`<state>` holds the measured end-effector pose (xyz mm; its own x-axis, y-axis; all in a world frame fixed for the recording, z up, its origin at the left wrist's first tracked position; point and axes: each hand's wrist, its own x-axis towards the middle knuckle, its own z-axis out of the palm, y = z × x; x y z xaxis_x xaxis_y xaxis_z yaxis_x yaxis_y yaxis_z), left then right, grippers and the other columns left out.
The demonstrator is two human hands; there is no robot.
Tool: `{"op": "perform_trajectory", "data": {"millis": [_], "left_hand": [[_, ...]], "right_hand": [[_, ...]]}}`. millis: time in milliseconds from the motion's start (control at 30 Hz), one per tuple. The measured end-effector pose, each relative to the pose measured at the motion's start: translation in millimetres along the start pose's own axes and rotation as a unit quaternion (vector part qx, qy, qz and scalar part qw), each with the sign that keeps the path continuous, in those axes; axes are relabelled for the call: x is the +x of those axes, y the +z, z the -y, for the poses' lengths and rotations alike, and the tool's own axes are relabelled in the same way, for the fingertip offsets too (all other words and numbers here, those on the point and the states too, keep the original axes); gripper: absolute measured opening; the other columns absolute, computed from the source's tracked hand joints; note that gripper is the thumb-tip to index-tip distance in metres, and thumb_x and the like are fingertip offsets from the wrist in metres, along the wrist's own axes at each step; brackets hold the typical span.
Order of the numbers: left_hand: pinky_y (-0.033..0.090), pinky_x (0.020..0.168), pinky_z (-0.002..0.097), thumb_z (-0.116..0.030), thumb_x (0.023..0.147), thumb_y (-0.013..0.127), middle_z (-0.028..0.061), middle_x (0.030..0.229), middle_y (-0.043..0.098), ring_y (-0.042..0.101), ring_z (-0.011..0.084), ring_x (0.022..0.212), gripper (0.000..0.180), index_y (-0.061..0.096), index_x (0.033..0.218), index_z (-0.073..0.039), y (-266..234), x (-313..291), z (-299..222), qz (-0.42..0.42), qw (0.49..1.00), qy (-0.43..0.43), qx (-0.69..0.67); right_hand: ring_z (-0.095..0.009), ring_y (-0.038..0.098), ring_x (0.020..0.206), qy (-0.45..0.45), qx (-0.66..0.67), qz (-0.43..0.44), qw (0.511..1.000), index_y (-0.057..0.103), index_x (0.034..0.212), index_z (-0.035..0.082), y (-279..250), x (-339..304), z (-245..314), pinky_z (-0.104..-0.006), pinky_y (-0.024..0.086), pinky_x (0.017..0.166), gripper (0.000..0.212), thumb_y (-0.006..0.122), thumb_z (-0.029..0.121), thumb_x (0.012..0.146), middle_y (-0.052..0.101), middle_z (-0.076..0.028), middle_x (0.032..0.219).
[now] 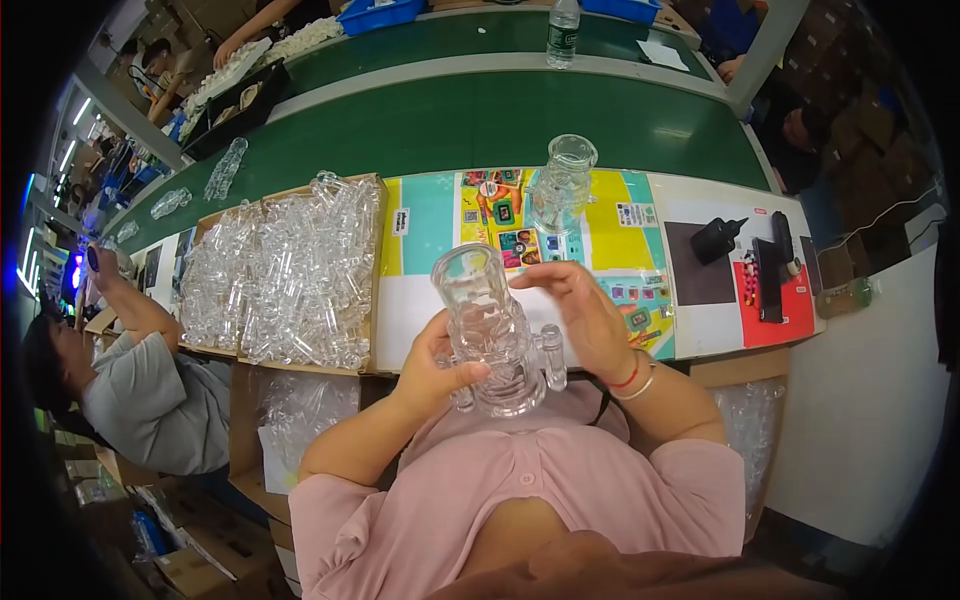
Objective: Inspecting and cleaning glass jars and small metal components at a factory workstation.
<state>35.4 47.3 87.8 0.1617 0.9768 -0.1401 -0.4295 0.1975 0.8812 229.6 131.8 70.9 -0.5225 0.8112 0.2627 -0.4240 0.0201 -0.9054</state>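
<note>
My left hand (440, 373) is wrapped around a clear cup-shaped vessel (487, 335), tilted a little, with its wide mouth away from me. A short clear tube stands out at the vessel's right side, and another part shows by my left fingers. To the right of the vessel my right hand (583, 318) is raised, open, fingers loosely bent; I see nothing in it. A second clear vessel (563, 190) of similar shape stands upright on the printed cardboard beyond my hands. At the left, a cardboard box (380, 260) is heaped with clear tubular pieces (310, 270).
A green conveyor belt (440, 120) runs behind the table, with a water bottle (563, 35) at its far side. On the right lie a black dropper bottle (718, 240) and a black flat object (768, 280). A co-worker in a grey shirt (160, 405) sits at the left.
</note>
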Motion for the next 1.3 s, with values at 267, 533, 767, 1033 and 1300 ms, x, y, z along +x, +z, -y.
{"op": "perform_trajectory", "data": {"millis": [267,533,767,1033,1300], "left_hand": [[0.04,0.094,0.041,-0.013,0.058,0.078,0.0154,0.116,0.054,0.054,0.0287,0.107,0.063,0.051,0.114,-0.001,-11,4,-2,0.101,0.754,0.458,0.46],[0.038,0.097,0.0426,-0.016,0.072,0.065,0.0127,0.118,0.054,0.051,0.0262,0.11,0.044,0.052,0.114,-0.011,-11,18,-33,0.268,0.49,0.524,0.643],[0.042,0.092,0.0331,-0.015,0.061,0.08,0.0141,0.113,0.056,0.053,0.0262,0.108,0.067,0.046,0.117,-0.001,-55,162,-87,-0.141,0.807,0.28,0.5],[0.045,0.08,0.0278,-0.024,0.064,0.08,0.0125,0.102,0.06,0.056,0.017,0.093,0.066,0.05,0.115,0.003,-149,344,-93,-0.116,0.96,0.059,0.246],[0.04,0.094,0.0375,-0.036,0.062,0.076,0.0193,0.119,0.052,0.049,0.0321,0.112,0.066,0.055,0.114,-0.003,-193,336,-87,-0.187,0.667,0.181,0.699]], "right_hand": [[-0.022,0.06,0.089,-0.243,-0.518,0.061,0.818,0.059,0.094,0.006,-1,-11,30,-0.0539,0.029,0.1,0.034,0.066,0.007,0.061,0.064,-0.006,0.092],[-0.025,0.062,0.085,-0.293,-0.417,0.025,0.86,0.055,0.091,0.005,-25,-15,15,-0.0562,0.031,0.097,0.015,0.056,0.015,0.081,0.063,-0.013,0.093],[-0.027,0.059,0.088,-0.142,-0.459,-0.043,0.876,0.058,0.093,0.002,-74,-49,-12,-0.0476,0.036,0.096,0.016,0.056,0.007,0.078,0.062,-0.013,0.094],[-0.026,0.059,0.085,-0.069,-0.528,0.054,0.845,0.059,0.084,0.004,-83,-46,-25,-0.0452,0.038,0.094,0.011,0.059,0.006,0.074,0.063,-0.01,0.091],[-0.024,0.058,0.083,-0.035,-0.46,0.033,0.887,0.06,0.087,0.005,-89,-42,-36,-0.0428,0.041,0.089,0.013,0.06,0.004,0.073,0.062,-0.008,0.087]]}}
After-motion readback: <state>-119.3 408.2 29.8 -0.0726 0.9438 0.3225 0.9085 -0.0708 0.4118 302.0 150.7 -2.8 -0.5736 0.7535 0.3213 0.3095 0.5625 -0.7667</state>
